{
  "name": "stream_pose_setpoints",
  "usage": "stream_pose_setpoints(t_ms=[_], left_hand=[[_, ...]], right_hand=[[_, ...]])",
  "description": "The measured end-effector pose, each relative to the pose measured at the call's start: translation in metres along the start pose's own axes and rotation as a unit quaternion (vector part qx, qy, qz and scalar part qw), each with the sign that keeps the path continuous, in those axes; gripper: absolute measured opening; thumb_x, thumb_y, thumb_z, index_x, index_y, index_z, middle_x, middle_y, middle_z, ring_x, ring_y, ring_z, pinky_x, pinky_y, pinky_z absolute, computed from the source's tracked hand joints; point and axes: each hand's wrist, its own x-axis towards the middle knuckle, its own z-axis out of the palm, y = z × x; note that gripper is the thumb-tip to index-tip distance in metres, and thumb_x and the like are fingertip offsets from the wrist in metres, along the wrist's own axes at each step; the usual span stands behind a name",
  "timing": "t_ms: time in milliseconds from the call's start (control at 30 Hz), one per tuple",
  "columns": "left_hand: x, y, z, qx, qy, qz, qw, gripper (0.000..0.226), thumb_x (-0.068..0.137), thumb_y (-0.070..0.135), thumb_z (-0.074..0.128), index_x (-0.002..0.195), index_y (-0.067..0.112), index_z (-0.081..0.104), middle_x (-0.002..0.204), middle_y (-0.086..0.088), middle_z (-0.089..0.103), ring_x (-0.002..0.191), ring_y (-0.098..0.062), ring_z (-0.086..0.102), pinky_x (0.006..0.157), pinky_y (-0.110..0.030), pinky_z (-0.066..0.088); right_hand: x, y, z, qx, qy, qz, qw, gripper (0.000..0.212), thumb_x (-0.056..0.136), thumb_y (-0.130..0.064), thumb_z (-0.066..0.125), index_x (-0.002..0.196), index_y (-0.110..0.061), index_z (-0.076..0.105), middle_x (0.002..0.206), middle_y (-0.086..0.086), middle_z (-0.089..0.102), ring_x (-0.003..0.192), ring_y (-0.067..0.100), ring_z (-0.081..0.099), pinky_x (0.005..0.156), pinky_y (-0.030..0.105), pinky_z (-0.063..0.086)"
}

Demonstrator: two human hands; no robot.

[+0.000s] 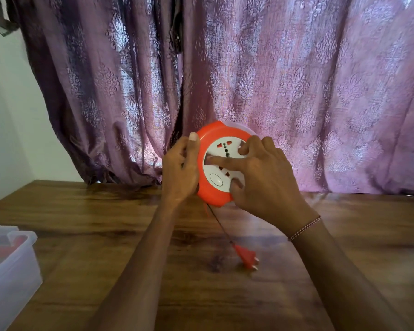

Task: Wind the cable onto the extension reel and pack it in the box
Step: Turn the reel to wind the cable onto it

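A: Purple patterned curtain (pixel 296 91) behind, wooden table (pixel 105 211) in front. Extension reel (pixel 219 185) is held up off the table, over its far edge near the middle.

B: Grips?

A: Left hand (pixel 181 172) curls round the reel's orange rim, thumb on top. Right hand (pixel 261 177) lies on the white socket face; one finger is laid across it, the others bent onto the disc. Looks like it is turning the centre to wind, though nothing is pinched.

B: Cable?

A: A short run of cable (pixel 221 225) drops from the reel's lower edge, slanting down to the orange plug (pixel 247 258), which lies on the table toward the middle. Most of it seems wound in already.

B: Box?

A: Clear plastic box (pixel 12 271) at the left edge, near corner. Something red inside, too blurred to name.

B: Risks from here?

A: Plug may drag and snag on the tabletop as the last length comes in, then whip against the reel or a finger. Fingers could slip on the smooth face, stalling the wind. A one-handed rim hold may let the reel tip. Loose turns could jam.
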Motion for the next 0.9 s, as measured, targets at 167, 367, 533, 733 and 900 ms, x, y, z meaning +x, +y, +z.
stream_pose_setpoints(t_ms=[167, 367, 533, 733, 900], left_hand=[[0.0, 0.002, 0.001, -0.012, -0.003, -0.001, 1.0, 0.042, 0.1, 0.054, 0.04, 0.064, 0.033, 0.046, 0.056, 0.015, 0.051, 0.054, 0.001, 0.042, 0.054, -0.028, 0.04], [0.002, 0.002, -0.001, -0.032, -0.004, -0.014, 0.999, 0.044, 0.101, 0.053, 0.04, 0.065, 0.026, 0.042, 0.059, 0.008, 0.047, 0.06, -0.012, 0.041, 0.058, -0.044, 0.041], [0.002, 0.002, -0.002, -0.02, 0.001, -0.015, 1.0, 0.044, 0.101, 0.053, 0.041, 0.063, 0.032, 0.045, 0.057, 0.012, 0.048, 0.058, -0.009, 0.043, 0.058, -0.038, 0.041], [0.001, -0.001, -0.002, -0.015, -0.002, -0.017, 1.0, 0.043, 0.102, 0.05, 0.041, 0.063, 0.032, 0.043, 0.057, 0.015, 0.05, 0.058, -0.005, 0.043, 0.057, -0.028, 0.04], [0.001, -0.004, -0.002, -0.007, -0.005, -0.011, 1.0, 0.047, 0.099, 0.057, 0.041, 0.067, 0.023, 0.043, 0.062, 0.005, 0.05, 0.062, -0.012, 0.045, 0.059, -0.043, 0.044]], right_hand=[[-0.002, -0.004, 0.007, 0.007, 0.035, 0.035, 0.999, 0.061, 0.069, -0.045, 0.055, 0.13, -0.053, 0.051, 0.097, 0.009, 0.055, 0.088, 0.033, 0.055, 0.074, 0.042, 0.048], [0.001, -0.005, 0.011, 0.062, 0.095, 0.074, 0.991, 0.063, 0.076, -0.067, 0.057, 0.131, -0.036, 0.057, 0.084, 0.007, 0.068, 0.081, 0.03, 0.062, 0.069, 0.04, 0.053], [0.002, 0.001, 0.005, 0.099, 0.109, 0.041, 0.988, 0.05, 0.083, -0.053, 0.063, 0.127, -0.03, 0.062, 0.092, 0.001, 0.064, 0.089, 0.025, 0.053, 0.067, 0.038, 0.051], [0.004, 0.012, -0.002, 0.12, -0.008, -0.091, 0.989, 0.046, 0.074, -0.004, 0.06, 0.105, -0.035, 0.075, 0.127, 0.003, 0.055, 0.108, 0.027, 0.042, 0.084, 0.043, 0.048], [0.003, 0.007, 0.001, 0.023, -0.041, -0.082, 0.995, 0.057, 0.073, -0.005, 0.07, 0.109, -0.05, 0.069, 0.14, 0.001, 0.049, 0.111, 0.031, 0.041, 0.081, 0.045, 0.045]])
